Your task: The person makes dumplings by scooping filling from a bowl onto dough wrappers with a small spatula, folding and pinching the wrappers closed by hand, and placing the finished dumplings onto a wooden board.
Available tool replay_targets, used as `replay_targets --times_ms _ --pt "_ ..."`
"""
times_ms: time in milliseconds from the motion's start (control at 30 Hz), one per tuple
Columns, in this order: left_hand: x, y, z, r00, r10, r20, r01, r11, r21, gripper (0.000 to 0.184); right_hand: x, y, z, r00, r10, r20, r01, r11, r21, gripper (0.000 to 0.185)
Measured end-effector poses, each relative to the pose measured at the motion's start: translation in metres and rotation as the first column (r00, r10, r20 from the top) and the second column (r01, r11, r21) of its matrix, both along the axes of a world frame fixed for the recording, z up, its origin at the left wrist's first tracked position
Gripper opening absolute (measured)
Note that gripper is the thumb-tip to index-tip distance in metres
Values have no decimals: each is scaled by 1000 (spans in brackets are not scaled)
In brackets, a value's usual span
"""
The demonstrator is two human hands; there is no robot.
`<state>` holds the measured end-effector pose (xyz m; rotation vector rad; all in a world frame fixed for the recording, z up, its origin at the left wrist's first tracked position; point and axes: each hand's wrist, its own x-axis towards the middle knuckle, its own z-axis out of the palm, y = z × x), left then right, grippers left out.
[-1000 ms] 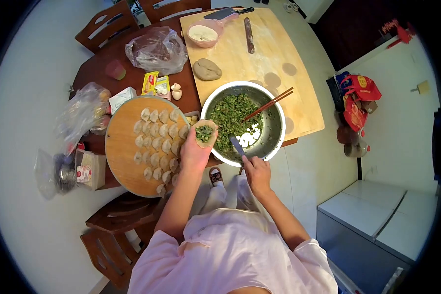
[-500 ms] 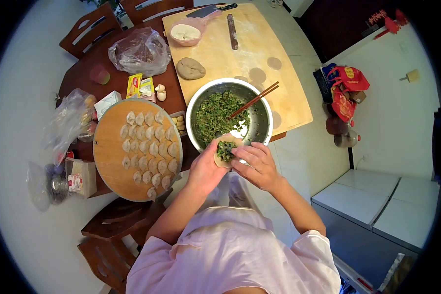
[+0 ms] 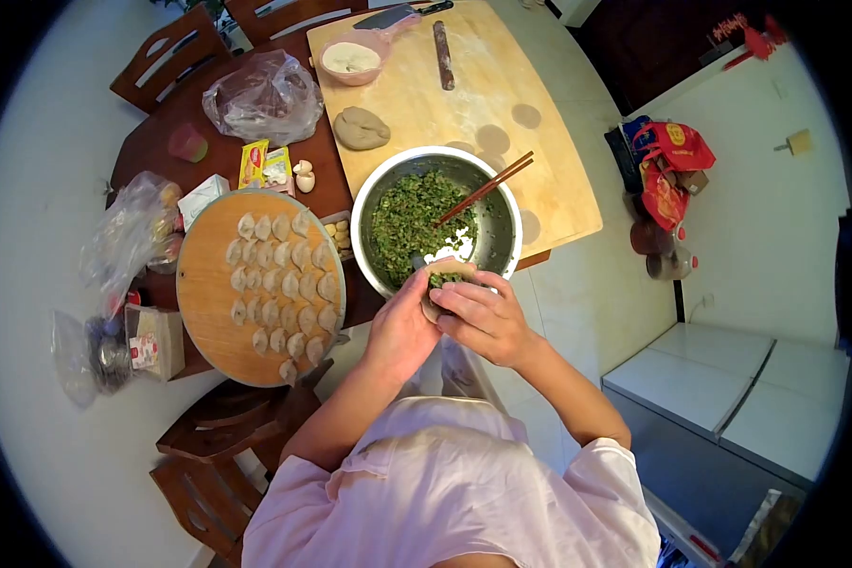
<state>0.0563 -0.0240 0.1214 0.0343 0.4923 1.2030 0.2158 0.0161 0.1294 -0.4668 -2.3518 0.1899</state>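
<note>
A round dumpling wrapper [image 3: 433,309] with green filling is cupped between my two hands, just over the near rim of the steel bowl [image 3: 358,237]. My left hand [image 3: 399,327] supports it from the left and beneath. On the other side, the fingers of my right hand [image 3: 490,322] curl over its edge, and the wrapper bends upward around the filling. Chopped green filling [image 3: 412,213] covers much of the bowl's inside, with a pair of chopsticks [image 3: 488,187] leaning in it. Left of the bowl, several finished dumplings [image 3: 279,284] lie in rows on a round board [image 3: 204,312].
The wooden board [image 3: 563,180] carries a dough lump [image 3: 361,129], flat wrappers [image 3: 492,139], a rolling pin [image 3: 443,55], a pink flour scoop [image 3: 355,76] and a knife [image 3: 393,17]. Eggshells [image 3: 304,176], packets [image 3: 254,165] and a plastic bag [image 3: 263,97] lie on the dark table.
My right fingers have moved over the wrapper, and its edge now folds up around the filling, which shows less. The view has shifted slightly.
</note>
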Motion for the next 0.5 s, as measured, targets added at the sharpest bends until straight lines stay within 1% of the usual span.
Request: replay_targets --times_ms 100,133,200,233,333,400,467,500 --pt "0 -2 -2 999 -13 52 14 999 -28 40 7 -1 7 999 -3 -46 -1 996 -93 15" --pt "-1 -3 -3 997 -20 75 23 999 -38 39 9 -1 11 998 -12 -64 2 989 -151 15" --pt "-4 -5 -5 998 -62 13 62 998 0 36 12 0 22 995 -35 -96 8 963 -268 15" --pt "-4 -6 -6 996 -82 -20 83 996 20 34 11 -1 26 992 -62 -107 28 957 -289 14" --pt "1 -7 5 966 -95 -241 110 993 50 29 8 1 31 981 -128 -148 74 943 -326 14" --pt "4 -8 14 916 -31 -400 94 986 140 26 8 1 32 972 -152 -180 86 941 -328 14" --pt "6 -11 13 829 55 -556 101 964 246 25 7 0 34 959 -191 -210 115 938 -328 15" --pt "6 -10 23 806 69 -588 121 953 278 24 7 -1 35 952 -210 -224 129 936 -327 16"
